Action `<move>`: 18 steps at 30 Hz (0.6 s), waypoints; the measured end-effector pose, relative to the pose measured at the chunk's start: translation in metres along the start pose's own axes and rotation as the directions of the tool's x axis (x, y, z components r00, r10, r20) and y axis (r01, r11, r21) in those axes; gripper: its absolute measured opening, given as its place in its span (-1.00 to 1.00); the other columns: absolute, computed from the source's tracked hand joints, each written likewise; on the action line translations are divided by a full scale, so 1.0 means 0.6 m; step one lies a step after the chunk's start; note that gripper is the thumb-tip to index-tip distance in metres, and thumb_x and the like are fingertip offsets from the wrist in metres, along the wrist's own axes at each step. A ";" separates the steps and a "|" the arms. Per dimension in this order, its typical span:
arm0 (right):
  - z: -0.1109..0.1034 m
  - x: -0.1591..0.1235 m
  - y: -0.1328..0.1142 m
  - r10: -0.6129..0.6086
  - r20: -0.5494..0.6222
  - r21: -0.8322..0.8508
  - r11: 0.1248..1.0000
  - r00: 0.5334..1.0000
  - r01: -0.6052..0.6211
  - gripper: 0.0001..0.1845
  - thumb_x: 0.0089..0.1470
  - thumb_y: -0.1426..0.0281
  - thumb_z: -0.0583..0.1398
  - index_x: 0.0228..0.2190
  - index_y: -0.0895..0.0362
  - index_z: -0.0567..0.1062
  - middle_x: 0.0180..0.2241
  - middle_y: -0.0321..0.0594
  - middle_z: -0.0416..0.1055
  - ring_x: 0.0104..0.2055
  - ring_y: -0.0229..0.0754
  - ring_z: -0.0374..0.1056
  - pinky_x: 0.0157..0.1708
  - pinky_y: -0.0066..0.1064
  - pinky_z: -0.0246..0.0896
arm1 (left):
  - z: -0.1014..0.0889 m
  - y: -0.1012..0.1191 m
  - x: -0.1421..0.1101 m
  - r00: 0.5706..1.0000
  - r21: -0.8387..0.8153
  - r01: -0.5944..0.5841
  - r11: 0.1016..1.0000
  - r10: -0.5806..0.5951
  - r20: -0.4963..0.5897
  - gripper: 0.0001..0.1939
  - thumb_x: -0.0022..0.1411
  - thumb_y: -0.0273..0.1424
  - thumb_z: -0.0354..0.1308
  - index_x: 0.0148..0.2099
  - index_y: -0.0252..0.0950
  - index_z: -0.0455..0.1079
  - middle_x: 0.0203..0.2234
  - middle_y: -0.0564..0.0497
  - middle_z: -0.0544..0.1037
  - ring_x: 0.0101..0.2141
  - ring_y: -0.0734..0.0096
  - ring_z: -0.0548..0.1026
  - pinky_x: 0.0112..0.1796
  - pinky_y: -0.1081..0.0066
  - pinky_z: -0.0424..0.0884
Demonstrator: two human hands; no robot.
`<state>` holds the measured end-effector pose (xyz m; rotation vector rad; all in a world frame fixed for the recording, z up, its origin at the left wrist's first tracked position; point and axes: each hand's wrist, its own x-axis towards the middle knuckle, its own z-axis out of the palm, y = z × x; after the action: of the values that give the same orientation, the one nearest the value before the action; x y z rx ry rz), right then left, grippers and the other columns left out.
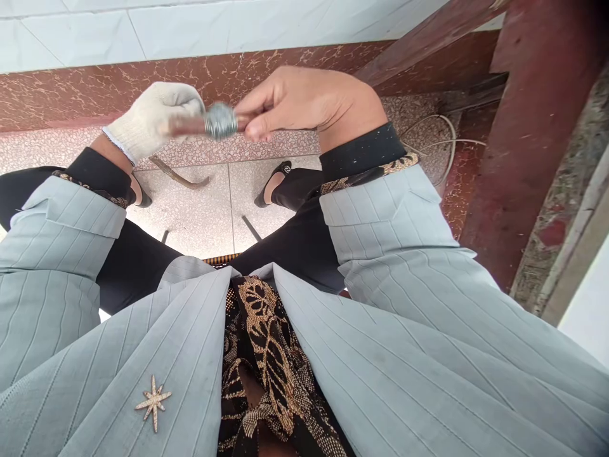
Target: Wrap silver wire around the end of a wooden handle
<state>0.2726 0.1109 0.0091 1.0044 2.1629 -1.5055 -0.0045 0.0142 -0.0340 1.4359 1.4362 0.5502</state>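
Observation:
My left hand [151, 118], in a white knit glove, is closed around a reddish-brown rod [186, 125] held level in front of me. A grey coil of fine wire [221, 120] sits wound on the rod between my hands; it is blurred by motion. My bare right hand [304, 101] pinches the rod's other end right beside the coil, fingers pressed together. Both arms wear grey pinstriped sleeves.
Below my hands is a speckled tile floor [200, 216] with a bent brown stick [178, 176] lying on it and my two black shoes. A reddish stone ledge [95, 89] runs along the wall ahead. A dark red wooden post [523, 127] stands at right, with pale wires [440, 143] beside it.

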 end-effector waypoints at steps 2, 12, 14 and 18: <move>0.004 -0.008 -0.005 -0.041 -0.224 0.096 0.993 0.974 0.064 -0.13 0.31 -0.22 0.32 0.39 0.03 0.78 0.32 0.06 0.81 0.40 0.10 0.73 0.37 -0.15 0.56 | 0.009 -0.002 0.004 0.998 -0.096 -0.026 0.995 0.020 -0.066 -0.70 0.56 -0.39 0.26 -0.33 -0.11 0.45 -0.46 0.07 0.52 -0.45 0.40 0.31 -0.32 0.29 0.33; 0.013 0.018 0.000 0.132 -0.422 0.068 0.991 0.897 -0.114 0.04 0.30 -0.15 0.18 0.55 0.17 0.67 0.49 0.19 0.71 0.43 0.19 0.70 0.47 0.04 0.63 | 0.025 0.027 -0.010 0.979 0.132 0.045 0.990 -0.070 0.194 -0.83 0.61 -0.40 0.34 -0.08 -0.30 0.74 -0.29 0.08 0.63 -0.21 0.42 0.48 -0.08 0.39 0.37; 0.012 0.019 0.003 0.154 -0.404 0.016 0.987 0.902 -0.162 0.02 0.31 -0.18 0.20 0.52 0.17 0.71 0.49 0.21 0.71 0.43 0.17 0.71 0.46 -0.02 0.62 | 0.023 0.031 -0.009 0.976 0.148 0.045 0.988 -0.075 0.203 -0.80 0.63 -0.37 0.33 -0.05 -0.33 0.75 -0.27 0.08 0.62 -0.20 0.42 0.48 -0.06 0.40 0.37; 0.008 0.026 0.002 0.216 -0.280 -0.252 0.924 0.935 -0.289 -0.20 0.52 -0.14 0.28 0.43 0.11 0.84 0.42 0.07 0.78 0.49 0.15 0.69 0.52 -0.11 0.52 | 0.022 0.043 -0.010 0.970 0.220 0.079 0.972 -0.125 0.206 -0.82 0.58 -0.42 0.30 -0.14 -0.35 0.68 -0.32 0.13 0.52 -0.22 0.47 0.40 -0.04 0.37 0.32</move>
<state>0.2617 0.1125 -0.0033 1.3624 2.2247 -0.9531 0.0177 0.0093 -0.0151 1.5254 1.4130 0.1702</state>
